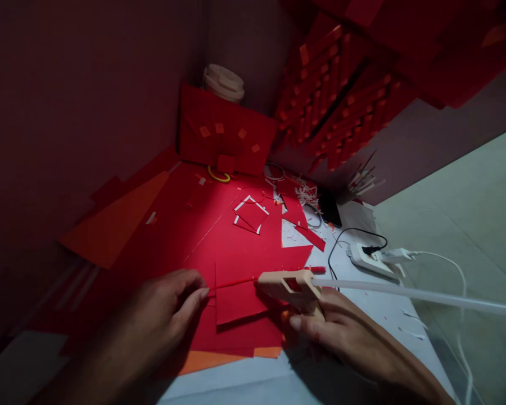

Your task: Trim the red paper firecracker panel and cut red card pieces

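My right hand (346,332) grips the handle of a beige glue gun (290,286), with a long translucent glue stick (425,297) sticking out of its back toward the right. The gun's nozzle points left at a thin red stick (236,281). My left hand (168,315) pinches the left end of that thin red stick with thumb and fingertips. Both hands hover over overlapping red paper sheets (236,247) spread on the table.
An orange sheet (113,225) lies at the left. A folded red card (223,132) and a white cup (223,83) stand at the back. A white power strip (371,260) with cables sits at the right. A red woven paper structure (341,95) hangs above.
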`<state>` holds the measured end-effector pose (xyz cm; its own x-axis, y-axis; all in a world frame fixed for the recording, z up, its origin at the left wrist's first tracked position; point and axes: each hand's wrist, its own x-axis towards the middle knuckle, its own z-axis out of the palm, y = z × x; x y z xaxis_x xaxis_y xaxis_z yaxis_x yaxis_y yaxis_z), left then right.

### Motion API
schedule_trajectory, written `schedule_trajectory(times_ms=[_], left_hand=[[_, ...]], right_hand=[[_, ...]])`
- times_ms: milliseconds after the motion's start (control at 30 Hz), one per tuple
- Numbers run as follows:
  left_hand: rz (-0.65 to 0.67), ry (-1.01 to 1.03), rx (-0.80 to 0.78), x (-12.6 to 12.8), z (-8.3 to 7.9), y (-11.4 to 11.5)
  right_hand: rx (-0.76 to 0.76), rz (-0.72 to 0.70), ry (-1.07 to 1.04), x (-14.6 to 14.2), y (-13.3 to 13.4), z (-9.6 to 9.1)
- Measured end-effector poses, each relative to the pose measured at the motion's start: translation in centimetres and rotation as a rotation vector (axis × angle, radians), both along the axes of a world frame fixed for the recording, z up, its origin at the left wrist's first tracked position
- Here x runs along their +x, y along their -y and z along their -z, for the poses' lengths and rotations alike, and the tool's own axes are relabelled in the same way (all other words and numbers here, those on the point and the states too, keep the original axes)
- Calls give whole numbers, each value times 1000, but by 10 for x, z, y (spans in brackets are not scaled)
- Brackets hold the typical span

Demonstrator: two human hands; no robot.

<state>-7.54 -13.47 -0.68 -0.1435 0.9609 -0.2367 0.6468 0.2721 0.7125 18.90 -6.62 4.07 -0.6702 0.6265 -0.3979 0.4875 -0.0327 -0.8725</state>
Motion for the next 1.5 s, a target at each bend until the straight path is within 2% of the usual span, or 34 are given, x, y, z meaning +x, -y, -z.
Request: schedule_trajectory(times_ms=[367, 500, 633, 800, 1000, 1167, 1500], left_hand=[[13, -15, 2, 3, -2, 1], [-9, 14, -6, 1, -4, 2], [32, 34, -8, 0, -4, 2], [-53, -3, 10, 5, -6, 3], [-23, 59, 0, 2, -5, 4], [-58, 38, 33, 4, -4, 6], [-38, 57, 15, 3, -5, 4]], right_hand=[[-30, 16, 2, 1, 1, 4], [-29, -8, 16, 1, 1, 2], [-44, 14, 35, -3, 2, -5], [14, 59, 88, -8, 2, -12], [26, 37, 89, -9, 1, -6], [60, 12, 67, -10, 1, 0], [92, 18, 51, -7, 0, 7]])
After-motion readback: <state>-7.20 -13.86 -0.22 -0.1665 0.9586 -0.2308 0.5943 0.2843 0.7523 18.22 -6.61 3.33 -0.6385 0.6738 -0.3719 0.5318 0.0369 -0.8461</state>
